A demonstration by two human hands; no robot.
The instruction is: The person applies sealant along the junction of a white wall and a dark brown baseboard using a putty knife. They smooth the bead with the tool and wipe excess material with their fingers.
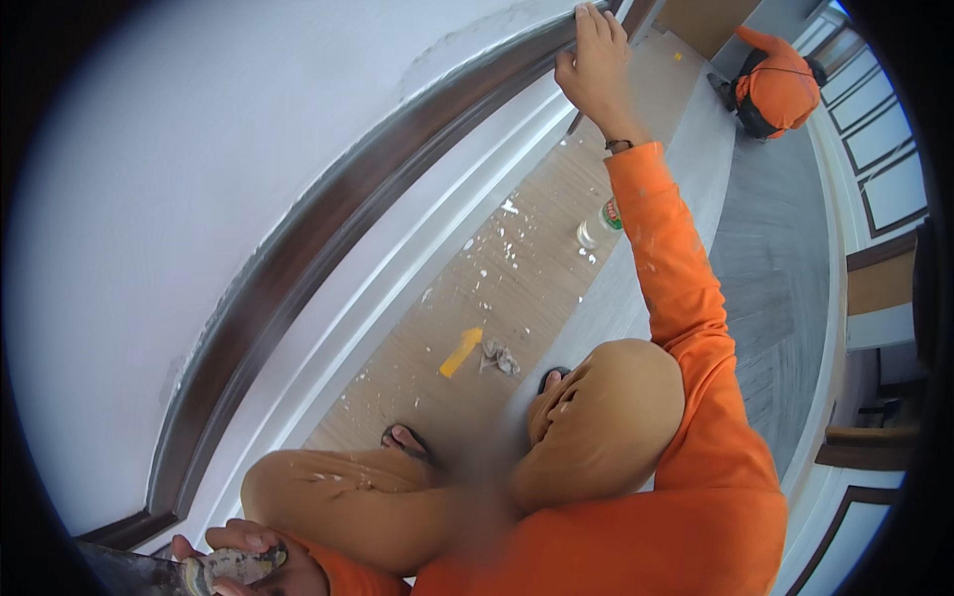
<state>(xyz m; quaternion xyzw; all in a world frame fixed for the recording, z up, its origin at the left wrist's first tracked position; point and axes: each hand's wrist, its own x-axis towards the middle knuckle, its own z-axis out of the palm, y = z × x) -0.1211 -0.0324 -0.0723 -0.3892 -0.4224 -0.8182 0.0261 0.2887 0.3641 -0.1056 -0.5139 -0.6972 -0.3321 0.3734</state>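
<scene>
My right hand [600,67] is stretched far forward, its fingertips resting on the dark wooden wall moulding [335,179] at the top of the view; I see no tool in it. Low at the left, my left hand [261,559] grips the worn, stained handle of a putty knife or scraper [134,570], whose broad metal blade points to the left edge. The moulding runs along a white wall [186,186], with a rough pale edge where the two meet. A white baseboard [328,335] lies below it.
White flakes lie on the wood-look floor [417,328] beside a yellow arrow marker [461,352], a crumpled rag or paper [499,357] and a clear bottle [596,229]. A grey covering strip [596,298] runs alongside. At the far right, another person [779,86] in orange crouches.
</scene>
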